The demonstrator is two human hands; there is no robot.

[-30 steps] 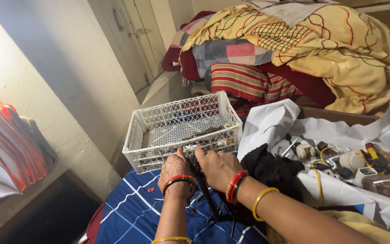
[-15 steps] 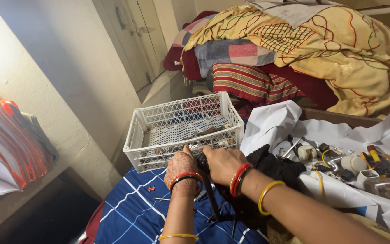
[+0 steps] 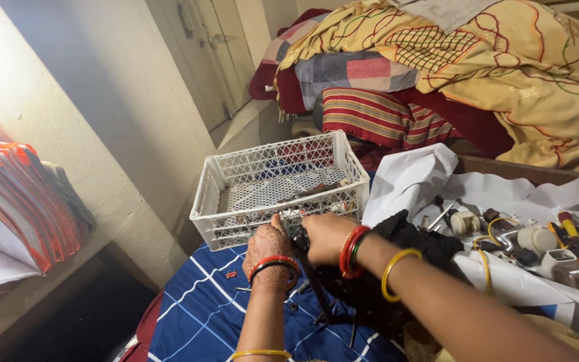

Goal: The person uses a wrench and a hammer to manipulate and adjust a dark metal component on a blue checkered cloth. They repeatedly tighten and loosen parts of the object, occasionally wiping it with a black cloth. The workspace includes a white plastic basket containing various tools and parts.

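Observation:
My left hand (image 3: 268, 247), with henna on its back and red bangles at the wrist, and my right hand (image 3: 324, 234) meet just in front of a white plastic mesh basket (image 3: 212, 191). Both hands close on a thin black rod-like object (image 3: 313, 281) whose dark legs run down over the blue checked sheet (image 3: 196, 315). A black cloth (image 3: 413, 241) lies right of my right wrist. The basket holds a few small items on its floor.
A white sheet (image 3: 403, 177) at the right carries several small tools, reels and a yellow cable (image 3: 487, 265). Folded blankets and a yellow quilt (image 3: 504, 60) pile up behind. A stack of orange-edged papers (image 3: 15, 194) rests on a ledge at left.
Both hands have stayed at the basket's front edge on the black object, with only a slight shift; the view has drifted a little.

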